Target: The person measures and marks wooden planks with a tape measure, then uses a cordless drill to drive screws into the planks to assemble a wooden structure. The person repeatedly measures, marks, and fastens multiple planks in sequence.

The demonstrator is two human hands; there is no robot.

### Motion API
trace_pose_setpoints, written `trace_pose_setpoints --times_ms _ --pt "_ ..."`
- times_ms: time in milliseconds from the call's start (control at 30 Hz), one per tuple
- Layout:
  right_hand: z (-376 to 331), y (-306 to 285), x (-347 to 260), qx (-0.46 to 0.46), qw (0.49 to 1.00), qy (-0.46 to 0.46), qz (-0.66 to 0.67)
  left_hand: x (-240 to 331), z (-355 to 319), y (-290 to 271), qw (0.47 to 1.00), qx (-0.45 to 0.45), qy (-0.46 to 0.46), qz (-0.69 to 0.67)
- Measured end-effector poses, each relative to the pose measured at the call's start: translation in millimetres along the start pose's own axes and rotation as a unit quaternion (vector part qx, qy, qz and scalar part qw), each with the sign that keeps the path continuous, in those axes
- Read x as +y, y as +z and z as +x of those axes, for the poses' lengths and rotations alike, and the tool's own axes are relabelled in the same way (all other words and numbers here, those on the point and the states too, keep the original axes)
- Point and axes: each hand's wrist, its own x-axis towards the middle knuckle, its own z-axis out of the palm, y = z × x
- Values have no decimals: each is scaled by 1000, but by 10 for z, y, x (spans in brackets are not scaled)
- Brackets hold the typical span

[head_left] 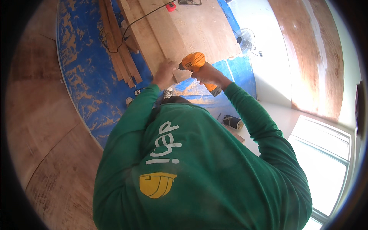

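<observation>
The person wears a green shirt with long sleeves. It fills most of the lower middle of the picture. The left sleeve runs up from the lower left, and the right sleeve runs up on the right side. Both sleeves end at the wrists. The shirt front has white letters and, below them, a yellow hard-hat picture. Both hands are bare.

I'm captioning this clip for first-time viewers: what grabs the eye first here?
The green long-sleeved shirt fills the lower middle. Above it, the right hand grips an orange power drill at the edge of a plywood board, with the left hand resting on that board. A blue tarp covers the floor at left.
</observation>
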Motion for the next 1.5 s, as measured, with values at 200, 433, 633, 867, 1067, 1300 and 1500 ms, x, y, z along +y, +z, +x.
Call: trace_pose_setpoints --times_ms 200,433,633,867,1067,1300,1500 --pt "13 -3 -16 -7 999 -4 -31 18 138 -509 951 72 -78 290" --pt "-27 2 -135 -5 998 42 -41 6 116 -576 958 26 -136 253" --pt "0 -47 -129 -4 998 53 -34 -89 97 -542 973 34 -141 178" --pt "114 -126 -127 -28 995 66 -69 -26 121 -549 977 54 -156 138" --pt "105 -114 -139 -21 991 -25 -129 -31 145 -573 974 39 -163 150" --pt "193 -135 49 -18 989 -37 -139 -1 206 -602 971 12 -177 161" --pt "234 -197 123 -21 984 -71 -160 9 226 -629 969 -3 -184 165"
